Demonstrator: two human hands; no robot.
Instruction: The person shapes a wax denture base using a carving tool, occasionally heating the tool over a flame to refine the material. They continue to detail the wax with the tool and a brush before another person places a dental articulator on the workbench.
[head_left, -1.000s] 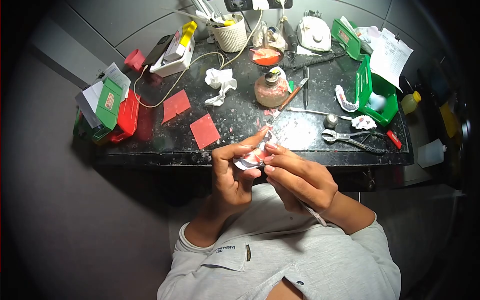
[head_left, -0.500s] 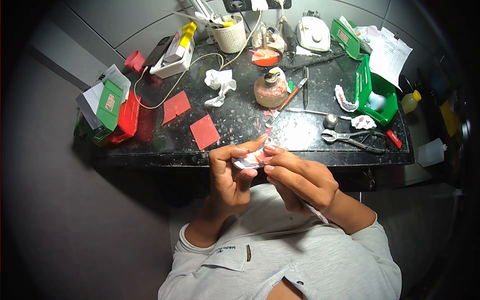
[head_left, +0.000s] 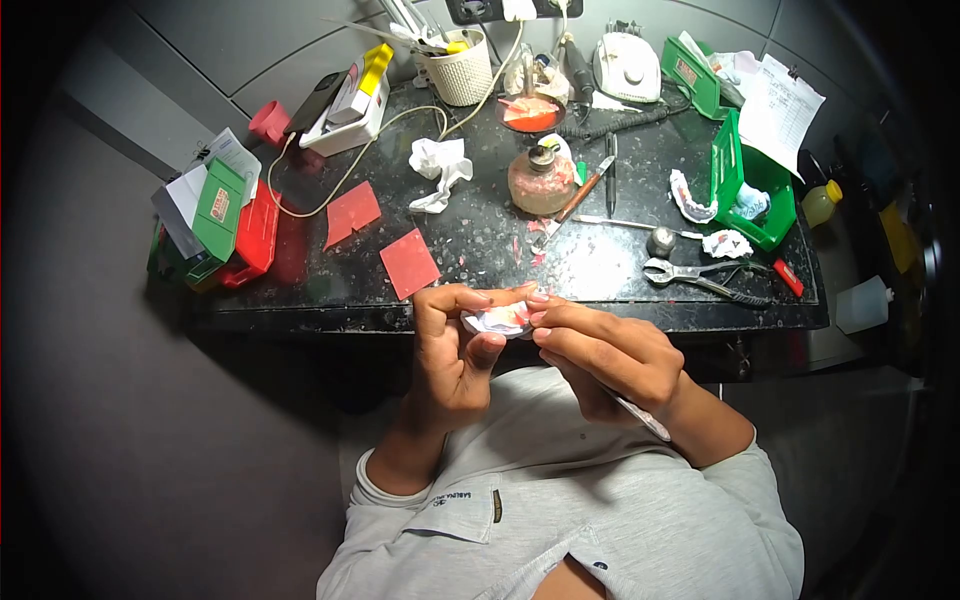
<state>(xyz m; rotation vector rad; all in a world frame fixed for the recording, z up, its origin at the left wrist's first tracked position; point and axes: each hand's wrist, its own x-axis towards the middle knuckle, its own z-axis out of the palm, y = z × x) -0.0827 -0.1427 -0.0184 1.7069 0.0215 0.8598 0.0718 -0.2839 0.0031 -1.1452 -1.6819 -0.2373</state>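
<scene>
In front of my chest, near the bench's front edge, is a small white dental cast (head_left: pixel 490 322) with pink wax (head_left: pixel 518 314) on it. My left hand (head_left: pixel 448 355) is closed around the cast's left side, its thumb below and its fingers along the far side. With the fingertips of my right hand (head_left: pixel 620 352) I press at the wax on the cast's right side. A thin pale tool handle (head_left: pixel 643 418) sticks out below my right palm; its working end is hidden. Two pink wax sheets (head_left: pixel 410 264) lie beyond my left hand.
A spirit burner (head_left: pixel 541 185), a wax knife (head_left: pixel 588 190) and pliers (head_left: pixel 690 272) lie or stand on the black bench (head_left: pixel 370 318). Another cast (head_left: pixel 692 198) rests beside a green box (head_left: pixel 768 232). Crumpled tissue (head_left: pixel 440 172) lies left of the burner.
Both hands have shifted slightly, and the left index finger now lies flatter along the cast's far side. The tool handle under the right hand has swung a little to the right.
</scene>
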